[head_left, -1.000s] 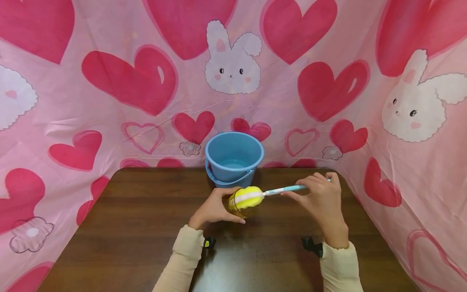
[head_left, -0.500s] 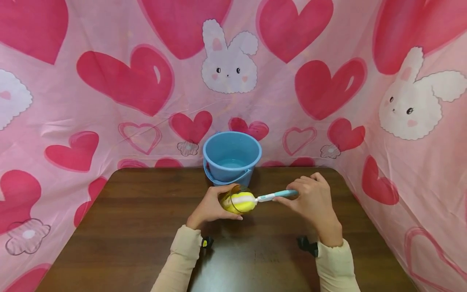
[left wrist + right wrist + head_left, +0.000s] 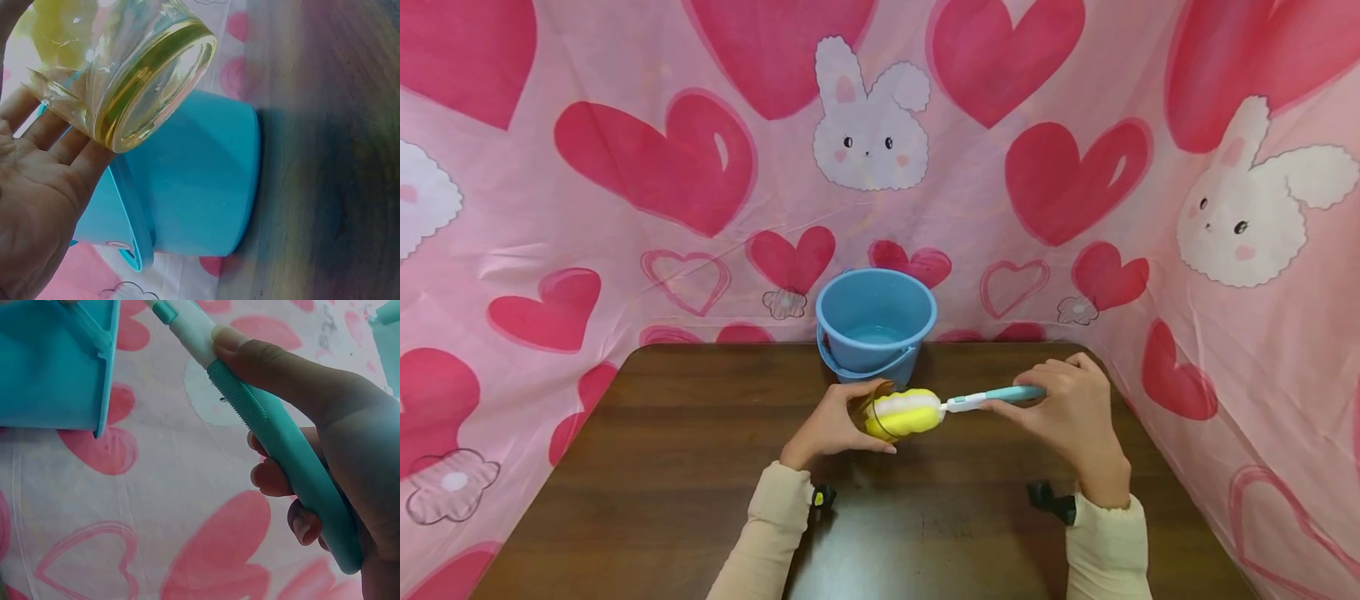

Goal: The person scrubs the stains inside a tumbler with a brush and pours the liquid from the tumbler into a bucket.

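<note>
My left hand point(image 3: 833, 423) grips an amber drinking glass point(image 3: 150, 81), tipped on its side with its mouth facing right and its thick base turned toward the wrist camera. My right hand point(image 3: 1066, 408) holds a sponge cleaning brush by its teal and white handle point(image 3: 275, 437), fingers wrapped round it and thumb pressed along the top. The brush's yellow and white sponge head point(image 3: 913, 412) sits partly inside the glass mouth, much of it showing outside. Both hands are raised above the table.
A blue bucket point(image 3: 874, 354) stands at the table's back edge, just behind the glass, with its handle hanging down in front and what looks like water inside. The brown wooden table point(image 3: 700, 433) is surrounded by pink heart-patterned cloth point(image 3: 962, 200).
The brush head first went deeper into the glass as my right hand moved left, then came partly out as that hand moved back right. The left hand kept its grip, shifting slightly left.
</note>
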Tool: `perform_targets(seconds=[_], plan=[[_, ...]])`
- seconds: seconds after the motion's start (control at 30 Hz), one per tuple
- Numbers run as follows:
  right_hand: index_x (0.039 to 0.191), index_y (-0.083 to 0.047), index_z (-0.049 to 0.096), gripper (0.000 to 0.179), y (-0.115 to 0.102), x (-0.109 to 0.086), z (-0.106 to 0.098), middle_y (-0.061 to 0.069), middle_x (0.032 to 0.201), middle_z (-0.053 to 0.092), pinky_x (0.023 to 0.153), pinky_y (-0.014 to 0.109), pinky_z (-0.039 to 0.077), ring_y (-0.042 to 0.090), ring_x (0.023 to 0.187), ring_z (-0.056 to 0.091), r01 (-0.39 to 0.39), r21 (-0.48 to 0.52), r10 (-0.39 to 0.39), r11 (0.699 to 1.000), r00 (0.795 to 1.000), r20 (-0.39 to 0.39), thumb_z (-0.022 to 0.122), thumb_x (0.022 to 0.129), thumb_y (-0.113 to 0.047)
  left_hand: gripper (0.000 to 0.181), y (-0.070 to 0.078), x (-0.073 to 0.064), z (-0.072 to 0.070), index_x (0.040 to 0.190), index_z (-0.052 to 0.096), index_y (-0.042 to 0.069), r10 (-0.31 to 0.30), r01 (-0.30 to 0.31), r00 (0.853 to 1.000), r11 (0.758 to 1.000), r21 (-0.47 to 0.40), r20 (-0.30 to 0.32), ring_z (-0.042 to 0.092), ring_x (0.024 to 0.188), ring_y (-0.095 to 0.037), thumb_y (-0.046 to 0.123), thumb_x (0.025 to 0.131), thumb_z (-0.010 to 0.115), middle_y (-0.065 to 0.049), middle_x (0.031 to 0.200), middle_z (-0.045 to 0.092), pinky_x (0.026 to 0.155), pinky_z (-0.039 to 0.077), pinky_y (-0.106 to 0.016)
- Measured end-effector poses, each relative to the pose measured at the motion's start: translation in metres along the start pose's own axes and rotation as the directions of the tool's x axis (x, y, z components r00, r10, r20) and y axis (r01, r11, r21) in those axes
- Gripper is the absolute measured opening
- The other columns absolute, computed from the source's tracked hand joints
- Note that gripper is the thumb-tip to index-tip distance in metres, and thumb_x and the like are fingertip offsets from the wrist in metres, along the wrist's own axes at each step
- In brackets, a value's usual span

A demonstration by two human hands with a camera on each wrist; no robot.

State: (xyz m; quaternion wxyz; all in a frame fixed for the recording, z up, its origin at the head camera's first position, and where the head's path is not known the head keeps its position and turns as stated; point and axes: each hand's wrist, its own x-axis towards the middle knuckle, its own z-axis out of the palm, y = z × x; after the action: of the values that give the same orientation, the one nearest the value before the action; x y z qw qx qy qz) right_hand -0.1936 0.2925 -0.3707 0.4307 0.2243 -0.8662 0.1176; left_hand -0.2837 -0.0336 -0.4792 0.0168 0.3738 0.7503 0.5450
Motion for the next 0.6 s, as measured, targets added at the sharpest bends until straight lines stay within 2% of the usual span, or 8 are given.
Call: perform_targets(seconds=[0.17, 0.27, 0.4, 0.5, 0.6], plan=[[0.066, -0.009, 0.076, 0.076, 0.000, 0.000, -0.004, 0.003, 0.059, 0.067, 0.061, 0.039, 0.041, 0.016, 0.048, 0.052, -0.015, 0.003, 0.015, 1.000, 1.000, -0.015, 0.061, 0.079, -0.082, 0.085, 0.003, 0.001, 0.001, 0.140, 0.062, 0.019, -0.007, 0.007, 1.000, 1.000, 0.014, 0.026, 0.056, 0.124, -0.013, 0.025, 0.064, 0.099, 0.007, 0.133, 0.066, 0.109, 0.048, -0.042], [0.066, -0.009, 0.076, 0.068, -0.004, 0.000, -0.004, 0.002, 0.059, 0.067, 0.060, 0.038, 0.042, 0.015, 0.047, 0.052, -0.012, -0.005, 0.012, 1.000, 1.000, -0.005, 0.073, 0.073, -0.077, 0.083, 0.005, 0.002, 0.003, 0.140, 0.062, 0.022, -0.003, 0.002, 1.000, 1.000, 0.010, 0.028, 0.055, 0.125, -0.014, 0.021, 0.065, 0.098, 0.009, 0.133, 0.066, 0.109, 0.047, -0.045], [0.067, -0.010, 0.077, 0.048, -0.010, 0.002, -0.003, 0.001, 0.059, 0.068, 0.059, 0.036, 0.042, 0.012, 0.048, 0.052, 0.004, -0.031, -0.003, 1.000, 1.000, 0.028, 0.093, 0.058, -0.054, 0.082, 0.005, 0.001, 0.005, 0.138, 0.063, 0.025, 0.006, -0.006, 1.000, 1.000, 0.000, 0.017, 0.056, 0.123, -0.014, 0.017, 0.065, 0.098, 0.012, 0.131, 0.067, 0.108, 0.048, -0.046], [0.067, -0.010, 0.077, 0.045, -0.013, 0.003, -0.001, 0.000, 0.061, 0.068, 0.060, 0.035, 0.043, 0.012, 0.049, 0.053, 0.008, -0.046, -0.005, 0.999, 0.999, 0.054, 0.098, 0.051, -0.046, 0.081, 0.007, 0.002, 0.007, 0.137, 0.064, 0.025, 0.016, -0.016, 1.000, 1.000, -0.001, 0.017, 0.057, 0.120, -0.014, 0.018, 0.063, 0.099, 0.013, 0.129, 0.068, 0.106, 0.050, -0.043], [0.067, -0.010, 0.076, 0.045, -0.016, 0.004, 0.002, 0.000, 0.061, 0.069, 0.060, 0.036, 0.043, 0.013, 0.050, 0.054, 0.012, -0.052, -0.008, 0.999, 0.997, 0.078, 0.099, 0.051, -0.045, 0.083, 0.009, 0.003, 0.009, 0.136, 0.065, 0.023, 0.023, -0.022, 0.999, 1.000, -0.007, 0.024, 0.058, 0.119, -0.015, 0.018, 0.062, 0.099, 0.010, 0.128, 0.068, 0.104, 0.051, -0.040]])
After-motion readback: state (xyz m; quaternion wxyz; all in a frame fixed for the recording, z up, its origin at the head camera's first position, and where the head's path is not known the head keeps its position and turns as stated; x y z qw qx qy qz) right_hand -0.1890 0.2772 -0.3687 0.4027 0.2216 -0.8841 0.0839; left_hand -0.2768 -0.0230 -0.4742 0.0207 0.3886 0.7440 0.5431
